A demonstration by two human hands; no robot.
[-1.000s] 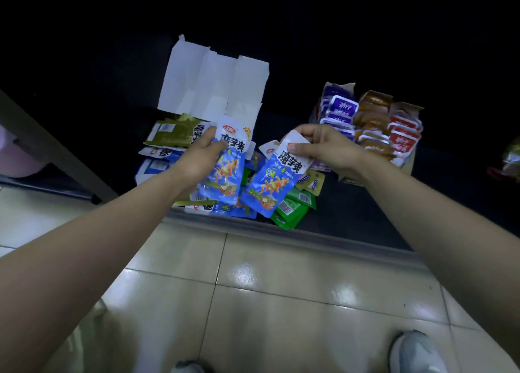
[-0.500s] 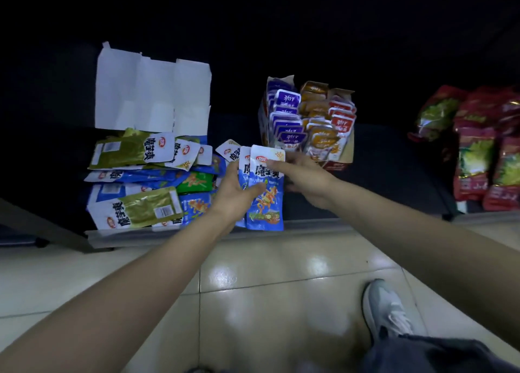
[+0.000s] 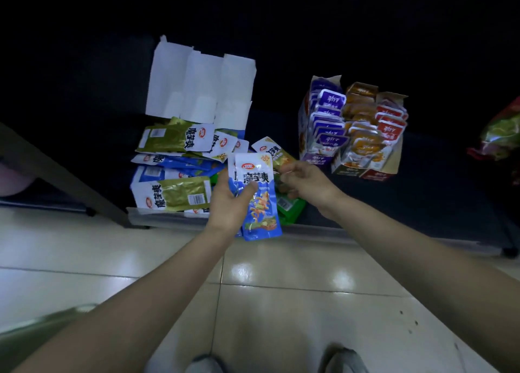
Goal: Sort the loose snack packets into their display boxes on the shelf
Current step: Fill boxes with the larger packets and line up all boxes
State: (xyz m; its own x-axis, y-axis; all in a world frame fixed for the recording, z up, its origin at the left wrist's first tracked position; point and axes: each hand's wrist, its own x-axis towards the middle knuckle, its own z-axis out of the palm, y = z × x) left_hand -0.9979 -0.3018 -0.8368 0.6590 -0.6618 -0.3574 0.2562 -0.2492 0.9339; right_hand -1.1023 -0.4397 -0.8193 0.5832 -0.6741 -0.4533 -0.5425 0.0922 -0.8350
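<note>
Glossy pale floor tiles fill the lower half, crossed by dark grout lines and spotted with bright glare. Two grey shoe tips show at 6 o'clock, the left shoe and the right shoe. A few dark specks lie at 4 o'clock. A grey slanted bar crosses at 9 o'clock, with a pinkish shape beyond it. Red-and-green bags sit at 3 o'clock.

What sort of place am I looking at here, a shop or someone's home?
Most likely a small shop aisle. A low shelf carries a cardboard display box packed with rows of identical snack packets. More loose packets are heaped beside it, and the floor is glossy tile.
</note>
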